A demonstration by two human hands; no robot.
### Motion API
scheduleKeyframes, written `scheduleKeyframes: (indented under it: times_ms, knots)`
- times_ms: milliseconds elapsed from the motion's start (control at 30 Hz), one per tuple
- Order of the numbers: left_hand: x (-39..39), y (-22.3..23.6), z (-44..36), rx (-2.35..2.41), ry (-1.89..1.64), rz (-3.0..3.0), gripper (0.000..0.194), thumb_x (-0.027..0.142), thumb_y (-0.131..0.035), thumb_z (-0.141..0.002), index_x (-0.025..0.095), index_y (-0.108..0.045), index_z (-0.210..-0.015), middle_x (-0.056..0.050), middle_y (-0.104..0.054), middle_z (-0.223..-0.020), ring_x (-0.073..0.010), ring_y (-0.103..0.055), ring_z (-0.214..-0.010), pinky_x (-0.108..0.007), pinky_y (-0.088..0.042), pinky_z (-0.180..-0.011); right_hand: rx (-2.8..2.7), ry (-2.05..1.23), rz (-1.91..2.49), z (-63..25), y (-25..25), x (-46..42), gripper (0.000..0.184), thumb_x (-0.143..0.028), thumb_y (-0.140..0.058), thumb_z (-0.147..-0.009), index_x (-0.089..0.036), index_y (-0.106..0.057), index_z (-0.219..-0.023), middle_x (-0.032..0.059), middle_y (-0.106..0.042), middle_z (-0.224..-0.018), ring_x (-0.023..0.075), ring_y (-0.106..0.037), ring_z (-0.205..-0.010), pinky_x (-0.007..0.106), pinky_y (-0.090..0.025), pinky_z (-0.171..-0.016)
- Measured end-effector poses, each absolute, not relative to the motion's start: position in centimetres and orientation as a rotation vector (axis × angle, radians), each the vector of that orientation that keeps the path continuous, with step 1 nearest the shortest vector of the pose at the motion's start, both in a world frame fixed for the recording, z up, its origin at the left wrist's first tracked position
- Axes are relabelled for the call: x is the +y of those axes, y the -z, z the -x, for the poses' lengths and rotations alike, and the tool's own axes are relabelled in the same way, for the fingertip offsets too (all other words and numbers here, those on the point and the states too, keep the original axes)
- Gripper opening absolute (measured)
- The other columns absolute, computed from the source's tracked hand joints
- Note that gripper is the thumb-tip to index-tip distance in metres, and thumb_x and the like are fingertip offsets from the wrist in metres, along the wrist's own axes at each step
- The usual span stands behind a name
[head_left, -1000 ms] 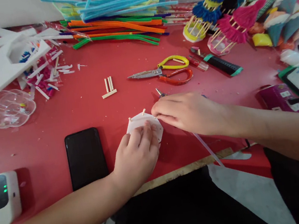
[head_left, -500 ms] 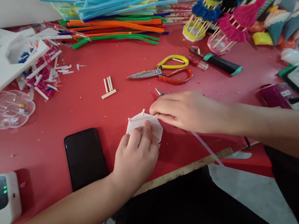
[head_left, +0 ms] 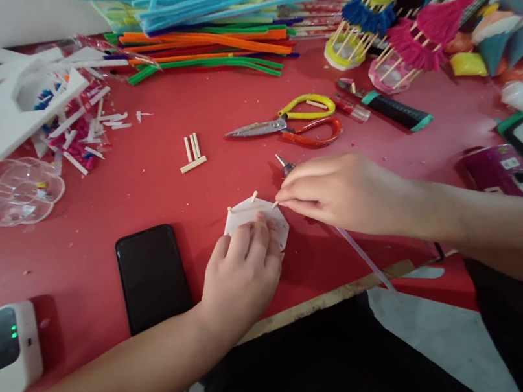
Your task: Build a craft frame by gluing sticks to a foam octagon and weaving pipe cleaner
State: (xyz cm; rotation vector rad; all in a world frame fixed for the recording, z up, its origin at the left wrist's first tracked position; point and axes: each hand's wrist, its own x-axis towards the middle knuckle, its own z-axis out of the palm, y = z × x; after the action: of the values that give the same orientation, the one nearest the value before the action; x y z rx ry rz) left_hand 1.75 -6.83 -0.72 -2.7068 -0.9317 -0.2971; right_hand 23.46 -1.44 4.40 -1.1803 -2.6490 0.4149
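Note:
Under my left hand (head_left: 243, 271) lies a small white many-sided board (head_left: 244, 214) with little holes along its right edge. My fingers are curled and press down on it, steadying it on the table. Two short wooden sticks stand in its far edge, one at the left corner (head_left: 230, 210) and another at the top (head_left: 254, 196). At the right corner, my right hand (head_left: 334, 188) has its fingertips closed at the end of a third wooden stick (head_left: 275, 204). Just beyond those fingers, a pointed metal nozzle (head_left: 282, 161) pokes out, its body mostly hidden.
Scissors (head_left: 256, 129), a cutter knife (head_left: 396, 111) and several loose sticks (head_left: 194, 165) lie farther back. A phone (head_left: 151, 274) is to the left. Pipe cleaners (head_left: 213, 6) line the wall, with pointed-roof models (head_left: 433, 26) at right. A glue stick (head_left: 364, 258) overhangs the table edge.
My right hand has drawn slightly right, exposing more of the third stick. My left hand keeps its place on the board. The whole view has shifted a little.

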Motion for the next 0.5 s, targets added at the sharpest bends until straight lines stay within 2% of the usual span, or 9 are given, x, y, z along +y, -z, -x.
scheduleKeyframes:
  times_ms: [333, 500]
  knots:
    - [-6.8, 0.8, -1.8, -0.936, 0.316, 2.709, 0.037, 0.026, -0.057, -0.097, 0.007, -0.07, -0.127, -0.017, -0.072, -0.128, -0.0261, -0.068, -0.091, -0.036, -0.056, -0.064, -2.67, -0.474, 1.192, -23.3, -4.1, -1.8, 0.027, -0.016, -0.05, -0.099, -0.019, -0.075, -0.09, 0.0064, -0.076, -0.092, 0.0187, -0.069, -0.084, 0.032, -0.052, -0.077]
    - [-6.9, -0.2, -1.9, -0.978, 0.219, 2.769, 0.039, 0.025, -0.057, -0.097, 0.009, -0.067, -0.131, -0.016, -0.07, -0.131, -0.0275, -0.069, -0.096, -0.038, -0.059, -0.071, -2.483, -0.296, 1.212, -24.1, -5.1, -2.6, 0.02, -0.023, -0.058, -0.096, -0.023, -0.07, -0.112, 0.0051, -0.077, -0.104, 0.0207, -0.072, -0.095, 0.034, -0.056, -0.084]
